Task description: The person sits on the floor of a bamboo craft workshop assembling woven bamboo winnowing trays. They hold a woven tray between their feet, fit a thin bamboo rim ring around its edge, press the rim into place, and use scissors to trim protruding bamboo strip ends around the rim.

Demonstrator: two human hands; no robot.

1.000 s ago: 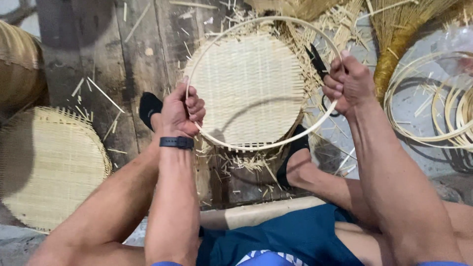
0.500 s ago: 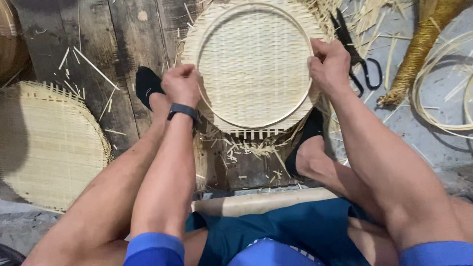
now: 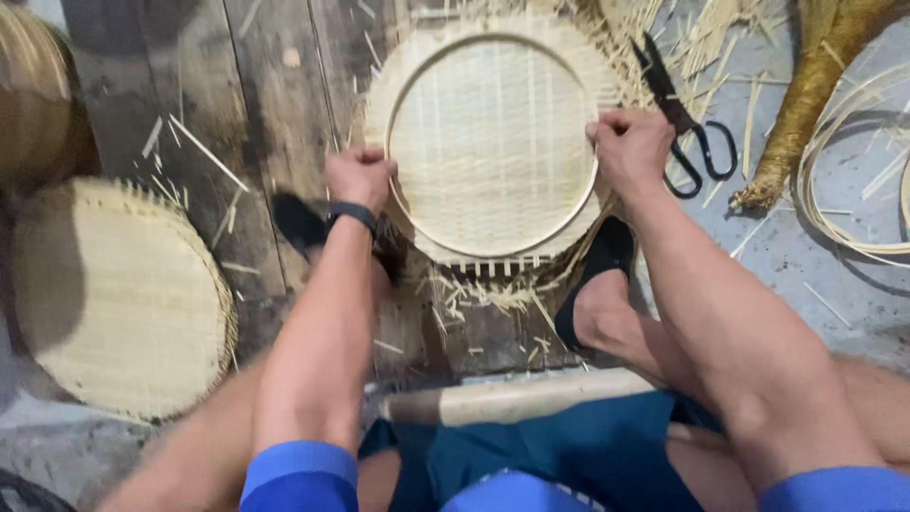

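A round woven bamboo tray lies flat on the wooden floor in front of me, with a thin bamboo hoop pressed onto it as a rim. My left hand grips the hoop and tray at its left edge; a black band sits on that wrist. My right hand grips the hoop at the right edge. Loose strip ends stick out under the tray's near side. My two feet in black shoes rest at either side below the tray.
Black scissors lie just right of my right hand. A stack of woven trays sits at left, another basket at far left. Coiled bamboo strips and a straw bundle lie right. A pale pole crosses near my knees.
The tray has gone from tilted up to lying flat on the floor. Both hands have moved down with it and now press the hoop at its sides.
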